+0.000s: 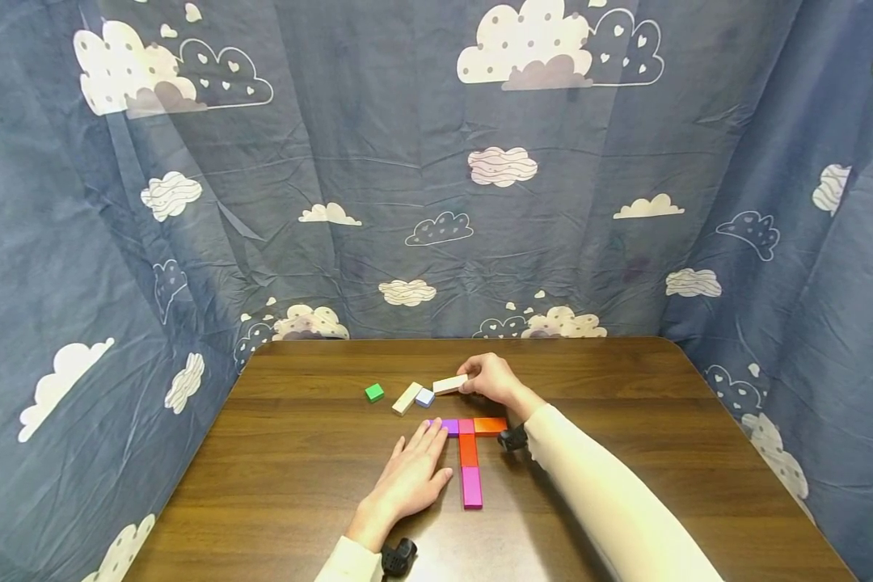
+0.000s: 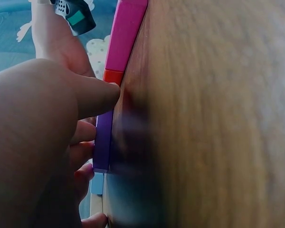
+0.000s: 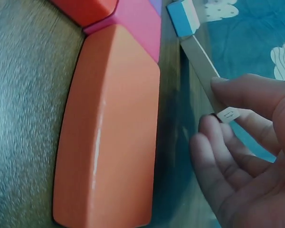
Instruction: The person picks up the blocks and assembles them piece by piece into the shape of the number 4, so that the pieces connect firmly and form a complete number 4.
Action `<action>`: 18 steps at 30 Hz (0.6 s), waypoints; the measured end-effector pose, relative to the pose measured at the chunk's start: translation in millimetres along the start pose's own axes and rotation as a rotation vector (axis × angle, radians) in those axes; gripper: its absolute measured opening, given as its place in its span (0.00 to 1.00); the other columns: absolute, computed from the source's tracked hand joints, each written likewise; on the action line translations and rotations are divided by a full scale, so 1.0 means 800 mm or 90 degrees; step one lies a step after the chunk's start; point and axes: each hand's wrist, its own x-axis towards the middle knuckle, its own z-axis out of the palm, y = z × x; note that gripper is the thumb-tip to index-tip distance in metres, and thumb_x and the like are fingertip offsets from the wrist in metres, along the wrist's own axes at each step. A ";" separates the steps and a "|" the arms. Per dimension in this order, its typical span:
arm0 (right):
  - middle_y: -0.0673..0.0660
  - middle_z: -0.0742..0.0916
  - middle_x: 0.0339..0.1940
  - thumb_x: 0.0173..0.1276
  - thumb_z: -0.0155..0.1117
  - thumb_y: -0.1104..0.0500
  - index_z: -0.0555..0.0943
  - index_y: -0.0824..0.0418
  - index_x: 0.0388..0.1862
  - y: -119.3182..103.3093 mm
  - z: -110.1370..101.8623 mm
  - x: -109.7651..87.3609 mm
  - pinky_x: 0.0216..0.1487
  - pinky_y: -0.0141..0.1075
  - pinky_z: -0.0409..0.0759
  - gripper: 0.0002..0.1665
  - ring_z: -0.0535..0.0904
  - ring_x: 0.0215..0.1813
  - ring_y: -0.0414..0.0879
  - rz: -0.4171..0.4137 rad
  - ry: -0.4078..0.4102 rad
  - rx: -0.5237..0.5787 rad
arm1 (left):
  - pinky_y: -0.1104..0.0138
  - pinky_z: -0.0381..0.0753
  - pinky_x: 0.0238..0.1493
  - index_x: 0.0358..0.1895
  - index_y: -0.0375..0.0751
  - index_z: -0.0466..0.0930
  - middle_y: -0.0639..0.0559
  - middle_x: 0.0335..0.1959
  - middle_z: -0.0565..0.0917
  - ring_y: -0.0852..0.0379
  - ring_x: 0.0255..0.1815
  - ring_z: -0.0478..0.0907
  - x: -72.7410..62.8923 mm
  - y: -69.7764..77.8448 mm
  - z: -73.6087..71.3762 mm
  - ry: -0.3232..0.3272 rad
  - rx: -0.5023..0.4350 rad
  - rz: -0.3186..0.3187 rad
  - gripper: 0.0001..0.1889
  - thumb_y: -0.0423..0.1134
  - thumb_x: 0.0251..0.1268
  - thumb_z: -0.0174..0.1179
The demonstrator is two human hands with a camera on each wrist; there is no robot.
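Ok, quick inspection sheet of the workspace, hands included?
Surface: brown wood-grain table, glossy near the front edge of view.
Job's things: T of blocks, with purple block, pink block and orange block across; red block and magenta block as stem. Beyond it: green block, cream block, pale blue block.
Clutter: nothing seen.
Left hand: fingertips at the purple block.
Right hand: pinches a white block.
Cables: nothing seen.
Surroundings: blue cloud-print curtain behind and at both sides.
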 end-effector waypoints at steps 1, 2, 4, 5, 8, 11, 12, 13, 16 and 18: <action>0.51 0.86 0.25 0.51 0.79 0.68 0.88 0.66 0.42 0.001 0.001 0.000 0.28 0.32 0.80 0.17 0.78 0.24 0.40 0.009 0.002 0.028 | 0.38 0.54 0.73 0.77 0.38 0.60 0.43 0.80 0.57 0.45 0.80 0.52 0.000 0.000 0.000 0.000 0.000 0.000 0.35 0.49 0.73 0.57; 0.52 0.86 0.25 0.51 0.78 0.69 0.87 0.67 0.42 0.002 0.003 0.001 0.28 0.32 0.81 0.17 0.79 0.25 0.40 0.018 0.004 0.061 | 0.38 0.54 0.73 0.78 0.38 0.60 0.44 0.80 0.57 0.45 0.80 0.51 0.000 -0.001 0.000 -0.002 0.001 -0.002 0.35 0.50 0.73 0.57; 0.54 0.86 0.26 0.51 0.76 0.73 0.86 0.71 0.44 0.003 0.005 0.001 0.29 0.33 0.84 0.19 0.80 0.26 0.41 0.032 0.007 0.128 | 0.38 0.53 0.73 0.78 0.39 0.60 0.44 0.80 0.56 0.46 0.80 0.51 0.000 -0.001 0.001 -0.005 0.003 -0.004 0.36 0.50 0.73 0.57; 0.56 0.86 0.26 0.50 0.75 0.75 0.85 0.72 0.45 0.004 0.006 0.001 0.30 0.34 0.85 0.19 0.81 0.26 0.41 0.037 0.007 0.159 | 0.39 0.53 0.73 0.78 0.39 0.60 0.44 0.80 0.56 0.46 0.80 0.51 0.000 -0.001 0.001 -0.004 0.004 -0.004 0.36 0.50 0.73 0.57; 0.59 0.85 0.27 0.51 0.72 0.78 0.83 0.76 0.47 0.004 0.006 0.001 0.33 0.38 0.87 0.22 0.82 0.28 0.43 0.047 0.006 0.230 | 0.39 0.53 0.73 0.78 0.39 0.60 0.45 0.80 0.56 0.46 0.80 0.51 0.000 -0.001 0.002 -0.006 0.007 -0.004 0.35 0.50 0.73 0.56; 0.60 0.86 0.29 0.52 0.70 0.79 0.82 0.76 0.50 0.001 0.003 0.000 0.36 0.40 0.87 0.23 0.82 0.30 0.43 0.056 0.001 0.261 | 0.39 0.53 0.73 0.78 0.39 0.60 0.45 0.80 0.56 0.46 0.80 0.51 0.000 -0.001 0.002 -0.006 0.007 -0.002 0.35 0.50 0.73 0.57; 0.59 0.86 0.29 0.52 0.70 0.79 0.82 0.75 0.51 0.000 0.002 -0.001 0.36 0.40 0.87 0.24 0.82 0.30 0.43 0.059 0.000 0.264 | 0.39 0.53 0.73 0.78 0.39 0.60 0.45 0.80 0.56 0.46 0.80 0.51 0.000 -0.001 0.002 -0.007 0.006 -0.002 0.35 0.50 0.73 0.57; 0.59 0.86 0.30 0.53 0.70 0.78 0.82 0.75 0.52 -0.001 0.002 -0.001 0.36 0.39 0.87 0.24 0.82 0.31 0.43 0.059 0.000 0.264 | 0.39 0.52 0.73 0.78 0.39 0.59 0.45 0.80 0.56 0.46 0.80 0.51 0.001 -0.001 0.002 -0.007 0.006 -0.002 0.36 0.50 0.73 0.57; 0.58 0.86 0.31 0.54 0.70 0.78 0.83 0.73 0.52 -0.002 0.001 -0.001 0.37 0.39 0.87 0.23 0.82 0.32 0.44 0.057 0.002 0.263 | 0.39 0.52 0.73 0.78 0.39 0.59 0.45 0.80 0.56 0.46 0.80 0.51 0.001 -0.002 0.001 -0.007 0.005 -0.002 0.36 0.50 0.73 0.57; 0.59 0.86 0.31 0.55 0.69 0.78 0.83 0.73 0.52 -0.002 0.001 -0.001 0.36 0.39 0.87 0.23 0.82 0.32 0.46 0.049 0.006 0.255 | 0.39 0.52 0.73 0.78 0.39 0.59 0.45 0.80 0.56 0.46 0.80 0.51 0.000 -0.002 0.001 -0.006 0.006 -0.003 0.36 0.50 0.73 0.57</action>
